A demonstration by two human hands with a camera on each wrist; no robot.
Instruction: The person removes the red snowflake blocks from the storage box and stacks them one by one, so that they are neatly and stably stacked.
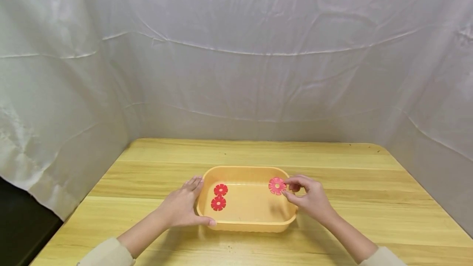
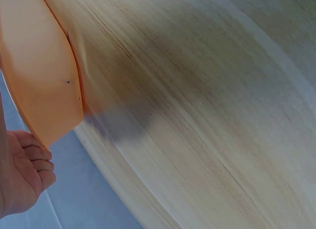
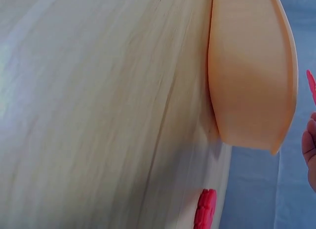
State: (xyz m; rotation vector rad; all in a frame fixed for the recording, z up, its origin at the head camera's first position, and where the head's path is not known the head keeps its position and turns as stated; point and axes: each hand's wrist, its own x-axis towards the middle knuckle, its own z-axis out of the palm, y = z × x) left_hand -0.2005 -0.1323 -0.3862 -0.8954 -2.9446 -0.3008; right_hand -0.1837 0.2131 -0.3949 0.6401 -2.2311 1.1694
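The pink flower disc (image 1: 276, 185) hangs over the orange tub's (image 1: 246, 225) right rim, pinched in the right hand (image 1: 309, 200) grip, while the left hand (image 1: 181, 207), fingers spread, holds the tub's left edge on the counter (image 1: 369, 184).

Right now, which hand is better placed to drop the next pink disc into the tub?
Right hand: it pinches a disc over the tub rim. Left hand only steadies the tub.

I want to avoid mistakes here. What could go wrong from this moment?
1. The right hand pinches the pink disc only at its edge, over the tub rim; it might slip and fall outside.
2. The left hand only rests on the tub's side, so a knock could slide the tub on the table.
3. Dropped carelessly, it may land on the two red discs.
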